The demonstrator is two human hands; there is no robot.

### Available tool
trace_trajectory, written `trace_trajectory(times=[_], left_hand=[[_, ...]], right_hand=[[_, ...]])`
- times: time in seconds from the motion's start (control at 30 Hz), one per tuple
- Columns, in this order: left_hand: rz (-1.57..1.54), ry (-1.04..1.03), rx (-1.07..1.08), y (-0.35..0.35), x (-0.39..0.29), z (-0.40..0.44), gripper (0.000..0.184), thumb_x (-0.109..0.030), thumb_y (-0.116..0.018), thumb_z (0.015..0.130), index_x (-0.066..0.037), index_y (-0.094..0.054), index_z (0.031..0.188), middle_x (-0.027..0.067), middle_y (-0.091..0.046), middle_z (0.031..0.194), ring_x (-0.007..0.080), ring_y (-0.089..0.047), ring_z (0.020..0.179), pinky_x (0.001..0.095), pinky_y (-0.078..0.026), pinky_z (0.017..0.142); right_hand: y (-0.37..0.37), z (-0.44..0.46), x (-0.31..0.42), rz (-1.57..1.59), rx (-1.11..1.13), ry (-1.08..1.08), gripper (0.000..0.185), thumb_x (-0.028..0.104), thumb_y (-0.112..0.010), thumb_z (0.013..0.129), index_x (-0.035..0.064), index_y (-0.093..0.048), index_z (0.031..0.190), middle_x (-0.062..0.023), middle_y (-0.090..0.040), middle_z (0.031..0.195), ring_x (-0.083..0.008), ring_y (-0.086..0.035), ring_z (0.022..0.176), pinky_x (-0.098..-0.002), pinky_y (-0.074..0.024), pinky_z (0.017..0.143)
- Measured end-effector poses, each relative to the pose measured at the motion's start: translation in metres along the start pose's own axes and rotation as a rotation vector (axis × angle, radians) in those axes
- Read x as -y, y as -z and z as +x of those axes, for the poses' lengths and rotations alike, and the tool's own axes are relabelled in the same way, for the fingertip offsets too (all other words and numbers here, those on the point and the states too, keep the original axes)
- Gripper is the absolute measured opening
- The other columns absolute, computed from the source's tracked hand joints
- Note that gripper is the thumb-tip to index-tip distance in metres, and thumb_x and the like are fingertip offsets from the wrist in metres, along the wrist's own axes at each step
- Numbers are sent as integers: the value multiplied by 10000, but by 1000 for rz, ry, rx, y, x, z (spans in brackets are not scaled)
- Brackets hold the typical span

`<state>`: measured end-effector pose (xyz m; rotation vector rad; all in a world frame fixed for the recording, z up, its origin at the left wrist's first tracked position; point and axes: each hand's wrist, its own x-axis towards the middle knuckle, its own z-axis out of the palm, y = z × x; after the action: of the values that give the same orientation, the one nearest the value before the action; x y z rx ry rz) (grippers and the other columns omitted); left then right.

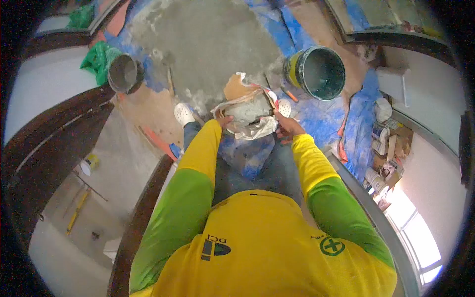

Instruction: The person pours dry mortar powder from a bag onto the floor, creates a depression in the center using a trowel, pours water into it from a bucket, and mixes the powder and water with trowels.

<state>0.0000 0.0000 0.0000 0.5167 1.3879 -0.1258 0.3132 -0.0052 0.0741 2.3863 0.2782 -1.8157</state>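
Note:
An opened paper bag (257,129) stands between my white clogs, with grey powder (250,110) showing inside its torn mouth. My left hand (226,122) grips the left side of the bag's rim, its fingers partly hidden by the paper. On the opposite side my right hand (288,124) is closed on the bag's edge, near the right clog (284,107). The left clog (184,114) rests just left of the bag. A torn brown paper flap (238,88) sticks up at the bag's far side.
Beyond the bag spreads grey mortar-like material (208,44) over the floor. A large bucket (300,69) stands at right, a smaller bucket (115,74) at left beside green plastic (94,62). An orange-handled tool (291,95) lies on blue sheeting (316,121). Boxes and containers (391,148) line the right wall.

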Motion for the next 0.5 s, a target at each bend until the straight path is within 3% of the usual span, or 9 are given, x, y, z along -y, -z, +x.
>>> trace_trajectory(times=[0.07,0.1,0.13,0.2,0.23,0.3,0.33,0.43,0.5], left_hand=[[-197,430,81,8,90,-11,711,-595,-674,761,-141,-525,1288,170,-563,1247,377,-566,1001,592,-489,753],[-192,270,46,8,15,122,711,-595,-674,761,-141,-525,1288,170,-563,1247,377,-566,1001,592,-489,753],[-60,134,181,16,48,136,690,-577,-677,767,-115,-537,1260,174,-582,1190,375,-574,983,569,-504,727],[-44,9,172,2,70,119,681,-522,-696,777,-72,-528,1258,173,-597,1133,370,-589,963,531,-529,689],[-36,-53,167,-5,81,111,676,-495,-705,781,-50,-524,1258,173,-605,1104,367,-597,953,512,-542,669],[-211,286,-32,-18,42,81,702,-448,-736,749,-23,-515,1262,213,-606,1118,411,-622,892,505,-557,665],[-267,403,-90,-20,42,84,716,-427,-747,734,-10,-510,1267,241,-608,1121,442,-635,856,506,-564,664],[-150,313,-108,-17,46,100,650,-425,-719,754,-33,-537,1239,216,-628,1066,399,-638,868,492,-556,644],[-31,244,-114,-23,59,98,586,-424,-692,774,-55,-565,1211,191,-647,1012,356,-640,880,477,-549,623]], right_hand=[[-33,-12,-38,-108,282,-172,762,789,-555,736,104,-624,1061,-140,-654,861,-269,-608,606,-511,-519,586],[15,76,34,-65,171,-64,786,781,-556,742,107,-614,1143,-161,-650,917,-272,-629,660,-490,-517,593],[6,62,33,-72,159,-55,780,766,-552,758,112,-606,1179,-170,-649,949,-270,-642,698,-508,-518,601],[-2,50,17,-82,159,-75,774,751,-549,774,117,-598,1215,-179,-648,981,-269,-656,737,-526,-518,608],[-2,70,4,-56,195,-59,696,681,-559,816,75,-606,1155,-150,-636,947,-275,-644,722,-517,-520,631],[-3,102,-6,-34,231,-32,626,611,-569,858,33,-615,1094,-121,-624,912,-281,-632,707,-507,-522,654],[-5,110,-11,-312,157,189,562,551,-542,892,35,-618,1101,-124,-639,873,-279,-634,693,-488,-523,646],[-6,133,-30,-711,124,587,362,347,-471,943,45,-627,1065,-166,-646,752,-328,-625,663,-461,-510,626],[-10,142,-45,-1207,-254,1094,288,240,-466,907,32,-625,1028,-210,-651,782,-386,-617,672,-481,-495,625]])
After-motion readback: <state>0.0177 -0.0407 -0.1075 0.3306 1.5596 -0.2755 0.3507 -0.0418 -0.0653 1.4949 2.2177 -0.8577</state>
